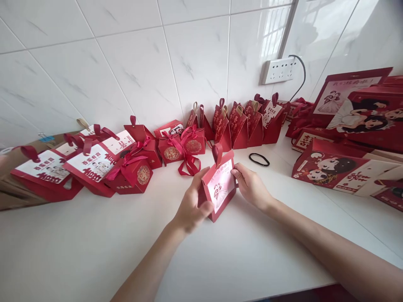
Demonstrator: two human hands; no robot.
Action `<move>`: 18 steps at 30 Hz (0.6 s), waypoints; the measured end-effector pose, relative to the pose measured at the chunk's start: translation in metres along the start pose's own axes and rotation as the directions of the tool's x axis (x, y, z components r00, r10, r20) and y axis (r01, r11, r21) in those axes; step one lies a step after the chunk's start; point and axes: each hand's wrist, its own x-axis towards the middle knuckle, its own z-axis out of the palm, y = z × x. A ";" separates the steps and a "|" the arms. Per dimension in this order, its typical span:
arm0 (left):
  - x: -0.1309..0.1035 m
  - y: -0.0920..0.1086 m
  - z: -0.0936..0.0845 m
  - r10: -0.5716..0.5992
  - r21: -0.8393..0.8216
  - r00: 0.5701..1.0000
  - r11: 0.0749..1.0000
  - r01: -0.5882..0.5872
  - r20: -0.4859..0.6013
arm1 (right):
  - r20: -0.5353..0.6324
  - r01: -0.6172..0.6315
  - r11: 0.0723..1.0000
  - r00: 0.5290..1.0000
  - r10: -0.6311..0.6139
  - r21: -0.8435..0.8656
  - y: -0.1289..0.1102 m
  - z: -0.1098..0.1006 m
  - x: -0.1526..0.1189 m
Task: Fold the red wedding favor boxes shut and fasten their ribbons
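Note:
In the middle of the white tabletop stands a red gift box with a pink printed front and a ribbon loop on top. My left hand is wrapped round its left side, the thumb on the lower front corner. On the other side, my right hand pinches the right edge between thumb and fingers. The box looks upright and slightly turned. Just behind it lies a loose loop of red ribbon, joined to a small ribbon-tied box.
Several red boxes with ribbon loops line the tiled wall. More gift boxes crowd the left, near a brown paper bag. Large red boxes are stacked at right. A black hair tie lies behind my right hand; a power strip is on the wall.

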 end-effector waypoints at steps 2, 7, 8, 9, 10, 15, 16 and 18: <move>0.000 0.001 0.002 -0.010 0.160 0.998 0.987 0.019 -0.056 | -0.006 0.008 1.000 1.000 -0.008 -0.007 0.000 -0.001 0.000; 0.000 0.002 0.003 0.104 0.388 0.966 0.922 -0.005 -0.235 | 0.046 0.045 0.999 0.998 -0.046 0.021 0.003 -0.004 -0.001; 0.000 0.002 0.003 0.112 0.395 0.960 0.918 -0.001 -0.256 | 0.063 0.039 0.998 0.997 -0.042 0.040 0.005 -0.004 -0.001; 0.001 0.002 0.002 0.115 0.399 0.951 0.917 0.010 -0.288 | 0.082 0.028 0.998 0.996 -0.033 0.053 0.006 -0.004 0.000; 0.002 0.002 0.001 0.120 0.397 0.932 0.917 0.028 -0.343 | 0.102 0.014 0.998 0.995 -0.020 0.055 0.007 -0.004 0.000; 0.012 -0.002 -0.021 0.258 0.337 0.559 0.941 0.040 -0.788 | 0.151 0.029 0.998 0.988 -0.020 -0.060 0.009 -0.004 0.001; 0.014 -0.005 -0.029 0.305 0.367 0.483 0.929 0.036 -0.821 | 0.154 0.044 0.996 0.988 -0.032 -0.073 0.008 -0.003 0.001; 0.016 -0.010 -0.045 0.401 0.463 0.392 0.883 0.074 -0.828 | 0.164 0.063 0.994 0.985 -0.048 -0.090 0.008 -0.003 0.000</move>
